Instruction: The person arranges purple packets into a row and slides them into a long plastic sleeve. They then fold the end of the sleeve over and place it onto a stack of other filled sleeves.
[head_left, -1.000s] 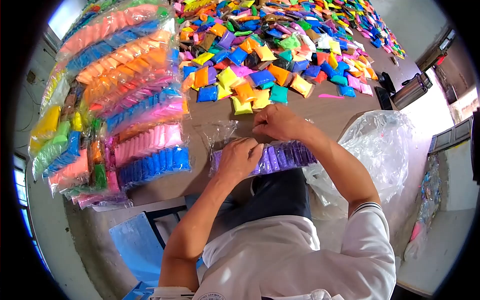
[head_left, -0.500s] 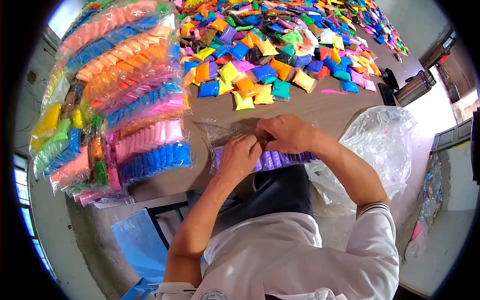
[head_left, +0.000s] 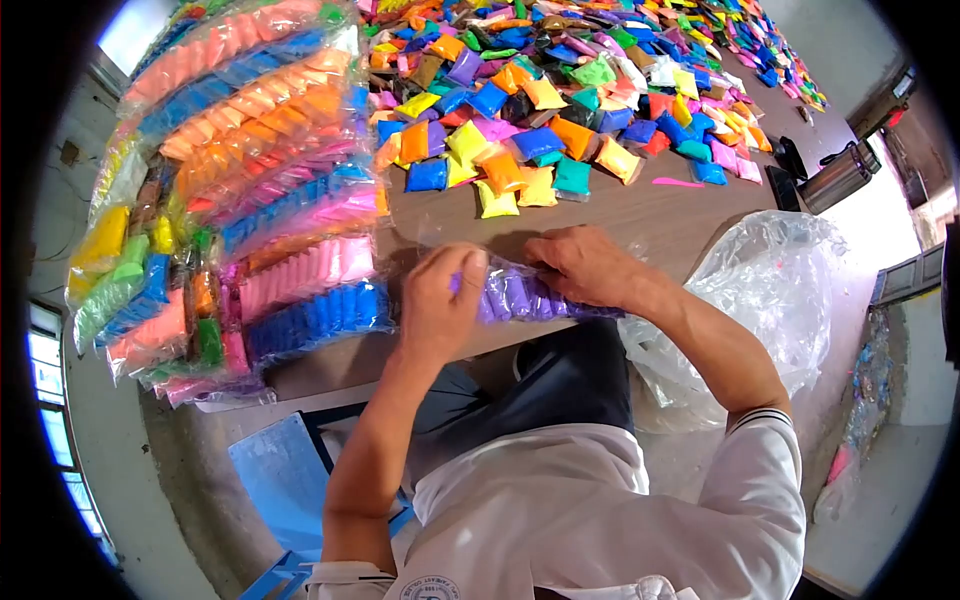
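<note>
A clear plastic bag with a row of purple packets (head_left: pixel 518 298) lies at the table's near edge, in front of my lap. My left hand (head_left: pixel 441 298) grips the left end of this bag, its fingers curled and thumb pointing up. On the bag's upper right side is my right hand (head_left: pixel 580 262), its fingers bent down and closed on the plastic. Part of the row is hidden beneath the right hand and forearm.
Packed bags of coloured packets (head_left: pixel 270 200) are stacked at the left. A large heap of loose packets (head_left: pixel 540 120) covers the far table (head_left: pixel 690 215). At the right lie empty clear plastic bags (head_left: pixel 760 300), a metal flask (head_left: pixel 840 178) and a dark phone-like object (head_left: pixel 782 188).
My left hand has moved left, away from the right hand, to the bag's left end. More of the purple row shows between the hands. The right hand has shifted slightly right.
</note>
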